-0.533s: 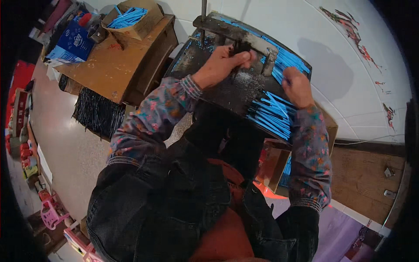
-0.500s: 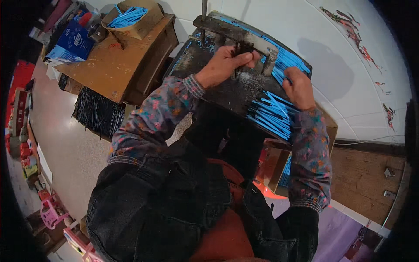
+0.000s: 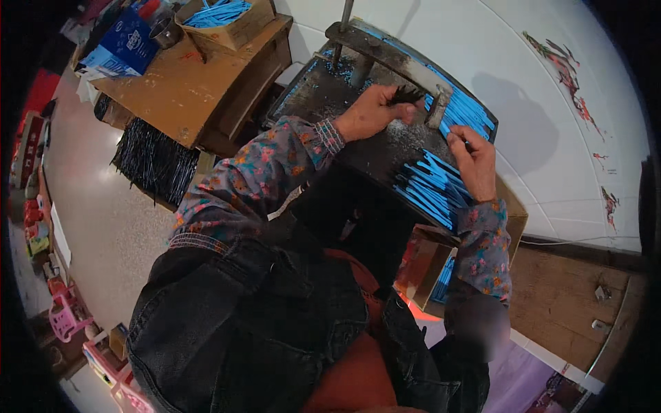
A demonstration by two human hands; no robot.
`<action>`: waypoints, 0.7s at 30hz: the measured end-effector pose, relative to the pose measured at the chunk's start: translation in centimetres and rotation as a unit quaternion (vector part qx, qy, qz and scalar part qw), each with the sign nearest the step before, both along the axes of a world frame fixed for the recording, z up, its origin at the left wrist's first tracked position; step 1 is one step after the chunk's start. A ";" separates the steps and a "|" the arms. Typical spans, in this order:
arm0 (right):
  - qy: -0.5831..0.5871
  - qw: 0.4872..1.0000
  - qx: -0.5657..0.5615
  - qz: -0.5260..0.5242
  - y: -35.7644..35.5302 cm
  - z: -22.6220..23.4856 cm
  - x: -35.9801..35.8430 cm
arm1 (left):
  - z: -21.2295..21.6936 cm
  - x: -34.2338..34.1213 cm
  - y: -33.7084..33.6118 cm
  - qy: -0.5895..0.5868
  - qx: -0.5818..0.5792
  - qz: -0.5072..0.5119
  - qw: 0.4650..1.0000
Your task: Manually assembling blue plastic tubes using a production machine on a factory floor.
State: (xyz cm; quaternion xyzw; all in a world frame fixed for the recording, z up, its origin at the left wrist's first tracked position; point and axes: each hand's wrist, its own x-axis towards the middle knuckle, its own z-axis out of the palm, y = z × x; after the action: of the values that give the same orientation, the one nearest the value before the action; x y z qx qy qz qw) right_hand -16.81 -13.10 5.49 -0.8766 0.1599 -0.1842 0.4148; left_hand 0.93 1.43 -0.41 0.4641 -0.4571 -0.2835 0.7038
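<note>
My left hand [image 3: 370, 115] is closed around a small bunch of black bristly pieces [image 3: 409, 95], whose tips stick out above the thumb. Farther right, my right hand [image 3: 475, 164] pinches a thin blue stick [image 3: 446, 129] between thumb and fingertips, beside an upright metal block [image 3: 438, 108] on the dark worktable [image 3: 358, 151]. A loose pile of blue sticks with black ends [image 3: 430, 189] lies just left of my right wrist. Behind the block, more blue sticks [image 3: 469, 110] are heaped along the table's far right edge.
A metal bar [image 3: 375, 49] on a post spans the worktable's far side. At the left, a brown cabinet [image 3: 182, 96] carries a carton [image 3: 241, 34] of blue sticks and a blue box [image 3: 124, 45]. Black strips [image 3: 155, 165] hang below it. A white wall [image 3: 530, 124] rises at the right.
My right hand has turned, and a blue stick now shows in its fingertips by the metal block. My left hand still grips the black bunch, its thumb shifted. The whole view has moved slightly.
</note>
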 end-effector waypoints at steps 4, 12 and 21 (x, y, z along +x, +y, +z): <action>-0.008 1.000 0.016 0.002 0.2 0.1 0.3 | -0.2 0.2 -0.2 0.031 0.019 -0.009 0.999; 0.007 0.994 0.107 -0.024 0.8 0.1 1.2 | 0.9 -0.4 -0.6 0.122 0.022 -0.005 0.992; -0.009 0.951 0.303 -0.056 1.7 -0.1 2.6 | 0.4 -0.6 -1.6 0.128 0.011 0.076 0.989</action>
State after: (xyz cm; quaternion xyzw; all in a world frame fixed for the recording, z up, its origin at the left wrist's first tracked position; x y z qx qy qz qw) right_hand -14.17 -11.36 5.42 -0.6974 0.2531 -0.1577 0.6517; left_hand 0.32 -0.15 0.01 0.4648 -0.3237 -0.2914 0.7709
